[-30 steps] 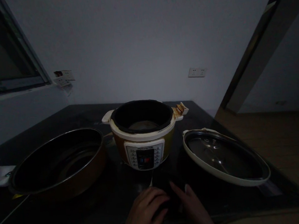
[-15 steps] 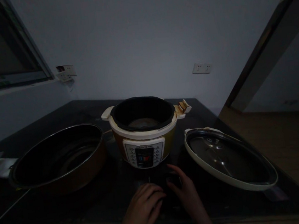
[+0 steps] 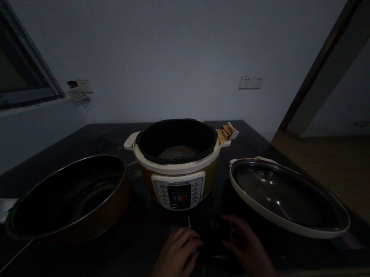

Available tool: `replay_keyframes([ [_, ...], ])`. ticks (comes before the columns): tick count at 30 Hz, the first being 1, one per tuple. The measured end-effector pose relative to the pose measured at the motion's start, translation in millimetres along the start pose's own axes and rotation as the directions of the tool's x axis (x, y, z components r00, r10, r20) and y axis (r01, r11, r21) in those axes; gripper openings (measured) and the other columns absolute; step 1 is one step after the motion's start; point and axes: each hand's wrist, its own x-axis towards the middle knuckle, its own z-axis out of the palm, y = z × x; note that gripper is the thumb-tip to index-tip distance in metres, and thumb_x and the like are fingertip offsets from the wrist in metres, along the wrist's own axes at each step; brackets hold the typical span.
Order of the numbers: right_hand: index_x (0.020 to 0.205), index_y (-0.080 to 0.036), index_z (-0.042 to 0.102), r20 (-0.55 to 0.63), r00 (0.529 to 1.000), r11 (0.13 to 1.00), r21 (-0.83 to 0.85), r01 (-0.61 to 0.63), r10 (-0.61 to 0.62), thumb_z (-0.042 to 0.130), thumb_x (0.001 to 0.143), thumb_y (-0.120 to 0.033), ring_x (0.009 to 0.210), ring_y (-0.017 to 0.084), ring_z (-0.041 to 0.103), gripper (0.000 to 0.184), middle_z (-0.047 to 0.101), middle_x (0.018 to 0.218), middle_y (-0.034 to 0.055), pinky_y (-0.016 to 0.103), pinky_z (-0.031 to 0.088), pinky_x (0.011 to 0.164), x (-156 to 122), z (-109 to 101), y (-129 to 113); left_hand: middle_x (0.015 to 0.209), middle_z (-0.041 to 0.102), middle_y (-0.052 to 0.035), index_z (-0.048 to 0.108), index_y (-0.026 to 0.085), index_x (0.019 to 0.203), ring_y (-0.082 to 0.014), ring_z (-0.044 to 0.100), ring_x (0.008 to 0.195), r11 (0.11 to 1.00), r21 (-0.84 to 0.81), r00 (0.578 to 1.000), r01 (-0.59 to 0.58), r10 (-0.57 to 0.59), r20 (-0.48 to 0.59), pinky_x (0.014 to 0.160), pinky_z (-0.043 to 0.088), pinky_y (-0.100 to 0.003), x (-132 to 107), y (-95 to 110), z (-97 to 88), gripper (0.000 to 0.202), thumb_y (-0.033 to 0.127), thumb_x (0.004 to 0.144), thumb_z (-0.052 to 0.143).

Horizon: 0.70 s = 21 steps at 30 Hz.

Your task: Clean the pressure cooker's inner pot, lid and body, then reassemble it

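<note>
My left hand [image 3: 180, 254] is low in the middle, its fingers curled together. A thin pale metal-looking tip [image 3: 189, 222] shows just beyond its fingers; what the hand holds is too dark to name. Around the right edge of a small black box-like thing [image 3: 213, 234] my right hand [image 3: 247, 244] is closed, thumb near and fingers beyond. Past both hands stands an electric pressure cooker [image 3: 180, 189], lidless, with a dark inner cavity and a front control panel. Its oval-looking lid [image 3: 286, 196] lies at the right, inner metal side up.
A large round dark pan [image 3: 81, 224] with brown outer sides stands at the left on the black countertop [image 3: 105, 136]. White plastic or paper [image 3: 1, 210] lies beyond it. Wall sockets [image 3: 251, 82] are on the back wall. The counter's right edge drops to a brown floor [image 3: 346, 161].
My right hand has shifted right and now grips the edge of the black box-like thing, which shows more between the hands. My left hand stays nearly in place. The view has shifted slightly.
</note>
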Motion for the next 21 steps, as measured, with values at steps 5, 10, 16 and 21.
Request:
replay_keyframes([
  [5,0.082,-0.024,0.076,0.085,0.991,0.994,-0.022,-0.103,0.104,0.063,0.071,-0.030,0.084,0.026,0.068,0.018,0.073,0.085,0.0064,0.036,0.052,0.077,-16,-13,-1,0.109,0.066,-0.0031,0.064,0.024,0.106,-0.0179,0.062,0.102,0.999,-0.037,0.999,-0.031,0.032,0.011,0.088,0.053,-0.031,6,6,5.6,0.033,0.003,0.083,0.053],
  [10,0.088,-0.024,0.076,-0.139,0.989,0.980,-0.185,-0.075,0.049,0.059,0.072,-0.042,0.087,0.028,0.068,0.030,0.074,0.091,0.0093,0.040,0.052,0.082,-21,-53,-1,0.119,0.065,-0.0029,0.062,0.025,0.113,-0.0169,0.060,0.111,0.989,-0.058,0.984,-0.134,0.140,0.111,0.095,0.051,-0.030,25,28,25.3,0.031,0.010,0.086,0.056],
  [16,0.095,-0.021,0.071,-0.294,0.953,0.939,-0.342,-0.040,-0.066,0.062,0.073,-0.047,0.098,0.030,0.065,0.035,0.073,0.101,0.0121,0.044,0.049,0.091,-20,-114,31,0.134,0.059,-0.0067,0.055,0.021,0.128,-0.0212,0.051,0.127,0.956,-0.020,0.929,-0.292,0.289,0.230,0.112,0.036,-0.044,59,60,60.9,0.038,0.025,0.090,0.056],
  [21,0.092,-0.019,0.071,-0.276,0.904,0.743,-0.666,0.065,-0.326,0.056,0.081,-0.050,0.099,0.034,0.061,0.036,0.069,0.096,0.0160,0.051,0.049,0.089,-16,-138,52,0.138,0.056,-0.0084,0.053,0.020,0.130,-0.0228,0.050,0.128,0.952,-0.013,0.925,-0.306,0.300,0.235,0.113,0.035,-0.045,75,72,79.1,0.040,0.026,0.091,0.055],
])
